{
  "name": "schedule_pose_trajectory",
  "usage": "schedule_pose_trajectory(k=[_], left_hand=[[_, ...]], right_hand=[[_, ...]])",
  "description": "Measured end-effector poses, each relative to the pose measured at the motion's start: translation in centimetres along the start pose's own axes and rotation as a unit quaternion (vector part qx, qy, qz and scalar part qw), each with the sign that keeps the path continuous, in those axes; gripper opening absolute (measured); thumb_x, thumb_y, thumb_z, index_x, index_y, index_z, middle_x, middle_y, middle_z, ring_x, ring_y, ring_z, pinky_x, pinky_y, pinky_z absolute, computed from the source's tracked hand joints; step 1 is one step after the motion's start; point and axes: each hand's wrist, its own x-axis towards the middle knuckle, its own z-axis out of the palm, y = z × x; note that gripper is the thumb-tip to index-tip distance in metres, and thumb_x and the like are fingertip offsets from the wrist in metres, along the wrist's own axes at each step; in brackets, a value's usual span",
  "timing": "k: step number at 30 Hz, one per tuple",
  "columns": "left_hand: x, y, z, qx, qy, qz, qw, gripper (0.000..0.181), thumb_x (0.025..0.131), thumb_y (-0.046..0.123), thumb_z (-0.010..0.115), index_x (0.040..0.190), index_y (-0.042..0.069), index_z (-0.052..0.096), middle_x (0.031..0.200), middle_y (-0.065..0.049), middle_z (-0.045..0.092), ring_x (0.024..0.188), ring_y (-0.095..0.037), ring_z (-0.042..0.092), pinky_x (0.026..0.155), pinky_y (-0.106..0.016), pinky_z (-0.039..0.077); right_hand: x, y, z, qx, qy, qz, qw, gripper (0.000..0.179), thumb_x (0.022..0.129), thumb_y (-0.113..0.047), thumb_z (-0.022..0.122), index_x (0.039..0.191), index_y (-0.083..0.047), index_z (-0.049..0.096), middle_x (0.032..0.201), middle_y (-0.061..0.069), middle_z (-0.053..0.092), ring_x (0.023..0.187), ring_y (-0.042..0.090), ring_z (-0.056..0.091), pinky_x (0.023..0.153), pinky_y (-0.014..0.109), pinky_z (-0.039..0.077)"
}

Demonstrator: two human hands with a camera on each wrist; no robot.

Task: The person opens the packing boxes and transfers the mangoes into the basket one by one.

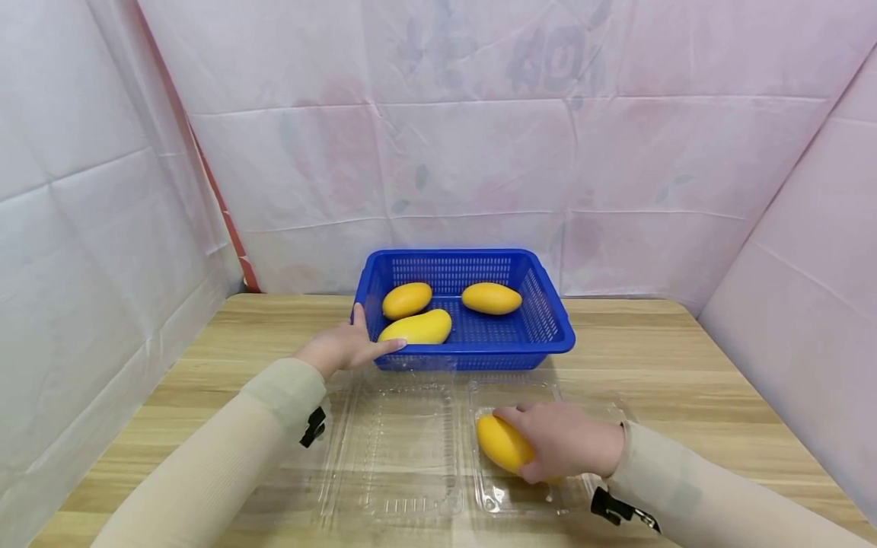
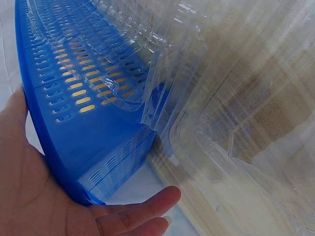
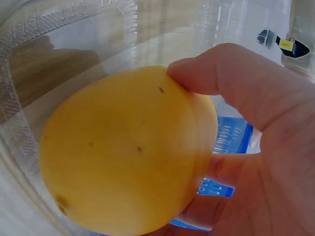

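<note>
My right hand (image 1: 558,438) holds a yellow mango (image 1: 503,444) over a clear plastic tray (image 1: 483,491). In the right wrist view, the thumb presses the top of the mango while the fingers curl round its far side. At the front left corner of a blue basket (image 1: 473,348), my left hand (image 1: 346,346) touches the rim, its fingers fairly straight. Inside the basket lie three more mangoes: one at the back left (image 1: 407,300), one at the front left (image 1: 419,327) and one at the right (image 1: 492,298).
Another clear plastic container (image 1: 411,449) lies left of the tray, in front of the basket. Everything stands on a wooden table (image 1: 651,358). Pale plastic sheeting (image 1: 479,167) hangs behind the table and along both sides.
</note>
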Motion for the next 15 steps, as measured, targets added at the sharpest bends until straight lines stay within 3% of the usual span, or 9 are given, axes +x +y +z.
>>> schedule_pose_trajectory(k=[7, 15], left_hand=[[0.0, -0.1, 0.0, -0.003, 0.001, 0.001, 1.0, 0.123, 0.071, 0.087, 0.03, 0.144, 0.0, -0.017, 0.143, -0.032, 0.028, 0.106, -0.041, 0.054, 0.066, -0.042, 0.047], [-0.2, 0.0, -0.1, -0.01, 0.004, 0.006, 0.9999, 0.124, 0.07, 0.087, 0.03, 0.144, 0.0, -0.017, 0.144, -0.032, 0.025, 0.117, -0.044, 0.046, 0.082, -0.049, 0.044]], right_hand=[[-0.3, 0.1, -0.7, 0.01, 0.025, -0.02, 0.9995, 0.068, 0.068, -0.029, 0.076, 0.128, -0.007, 0.052, 0.103, 0.004, 0.061, 0.066, 0.01, 0.048, 0.057, 0.03, 0.045], [-0.3, 0.4, -1.6, 0.001, 0.051, -0.039, 0.9979, 0.069, 0.068, -0.028, 0.076, 0.128, -0.005, 0.051, 0.106, 0.005, 0.061, 0.069, 0.01, 0.05, 0.057, 0.03, 0.045]])
